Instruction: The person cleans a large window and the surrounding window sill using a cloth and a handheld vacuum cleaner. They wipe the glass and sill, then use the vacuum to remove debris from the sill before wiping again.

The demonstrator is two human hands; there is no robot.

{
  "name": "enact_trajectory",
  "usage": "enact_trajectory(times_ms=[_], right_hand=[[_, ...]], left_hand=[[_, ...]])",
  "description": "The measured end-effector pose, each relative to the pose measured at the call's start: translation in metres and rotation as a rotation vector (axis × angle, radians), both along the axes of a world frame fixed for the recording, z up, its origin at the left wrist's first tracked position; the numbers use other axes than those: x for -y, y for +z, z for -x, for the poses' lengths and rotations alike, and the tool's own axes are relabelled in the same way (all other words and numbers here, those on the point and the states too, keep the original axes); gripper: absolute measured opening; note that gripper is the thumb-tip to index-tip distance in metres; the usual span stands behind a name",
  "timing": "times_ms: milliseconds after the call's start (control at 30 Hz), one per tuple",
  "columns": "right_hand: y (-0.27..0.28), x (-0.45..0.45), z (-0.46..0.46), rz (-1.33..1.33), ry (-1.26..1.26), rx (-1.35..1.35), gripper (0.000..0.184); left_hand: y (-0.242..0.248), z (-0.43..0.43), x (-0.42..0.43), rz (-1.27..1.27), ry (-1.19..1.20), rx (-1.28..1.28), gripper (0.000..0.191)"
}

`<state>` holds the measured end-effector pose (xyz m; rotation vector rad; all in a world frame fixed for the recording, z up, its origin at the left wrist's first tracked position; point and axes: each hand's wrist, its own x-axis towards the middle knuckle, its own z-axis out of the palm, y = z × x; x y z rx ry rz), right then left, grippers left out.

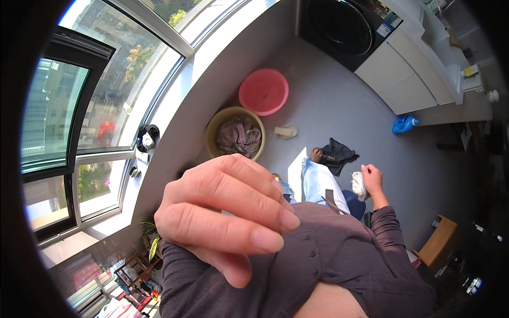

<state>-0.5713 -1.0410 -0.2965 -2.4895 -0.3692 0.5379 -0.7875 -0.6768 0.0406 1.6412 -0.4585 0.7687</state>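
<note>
My left hand (222,210) is raised close to the camera, its fingers loosely bent and slightly apart. I see nothing in it. Off to the right, my right hand (372,181) is closed on a crumpled white cloth (359,187), which hangs beside my seated legs. Behind the left hand stands an olive-yellow tub (212,129) with wet-looking mauve-grey laundry (239,135) inside; the hand hides its near edge. A pink plastic basin (263,91) sits against the tub's far side. A dark cloth (338,155) lies crumpled on the floor at my foot (316,155).
A cream bar or brush (283,131) lies on the floor near the tub. A blue detergent bottle (405,124) stands by white cabinets (401,75). The front-loading washing machine (342,28) is at the back. Windows (115,87) line the left; a wooden stool (437,240) is at right.
</note>
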Motion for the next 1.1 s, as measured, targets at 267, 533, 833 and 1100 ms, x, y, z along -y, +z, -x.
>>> enact_trajectory(times_ms=[267,533,833,1100], right_hand=[[-0.011,-0.02,-0.128,0.065,0.071,-0.021,0.033],[0.019,-0.11,-0.294,-0.061,0.159,0.008,0.03],[-0.001,-0.232,-0.372,-0.213,0.264,-0.011,0.031],[-0.003,-0.339,-0.476,-0.139,0.173,-0.023,0.034]], left_hand=[[0.028,-0.156,0.022,0.067,-0.025,0.324,0.011],[0.043,-0.268,-0.004,0.093,-0.051,0.218,0.019],[-0.025,-0.346,-0.118,0.132,0.128,-0.29,0.04],[-0.176,-0.422,-0.282,0.393,0.488,-0.89,0.022]])
